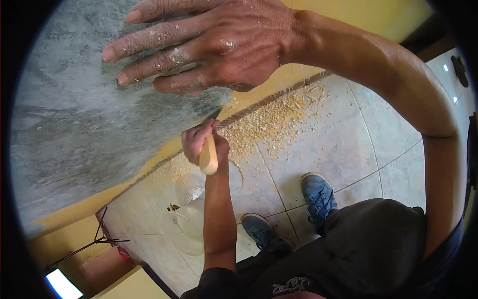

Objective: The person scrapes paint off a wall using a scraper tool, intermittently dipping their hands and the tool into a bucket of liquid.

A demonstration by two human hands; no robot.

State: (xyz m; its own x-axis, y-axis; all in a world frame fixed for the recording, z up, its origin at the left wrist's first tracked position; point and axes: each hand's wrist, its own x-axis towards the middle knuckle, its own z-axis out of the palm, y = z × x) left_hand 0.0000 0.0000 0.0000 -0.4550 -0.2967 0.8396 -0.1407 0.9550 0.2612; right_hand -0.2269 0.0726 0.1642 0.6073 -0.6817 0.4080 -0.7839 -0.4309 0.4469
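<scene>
My left hand (196, 142) is wrapped round the pale wooden handle of a scraper (209, 158). The tool's dark blade end is at the lower edge of the grey wall (114, 119), by the yellow strip (259, 92) near the floor. Higher up, my right hand (234, 45) lies open with fingers spread, back towards me, over the grey surface; whether the palm touches it I cannot tell. Dust and small flakes cling to its fingers. Yellowish flakes (279, 117) are heaped along the foot of the wall.
Pale floor tiles (343, 144) hold my blue shoes (318, 194). Left of my forearm is a whitish translucent container (189, 224). A black tripod stand (99, 239) and a bright screen (63, 284) are at lower left. Dark footwear (459, 71) lies at far right.
</scene>
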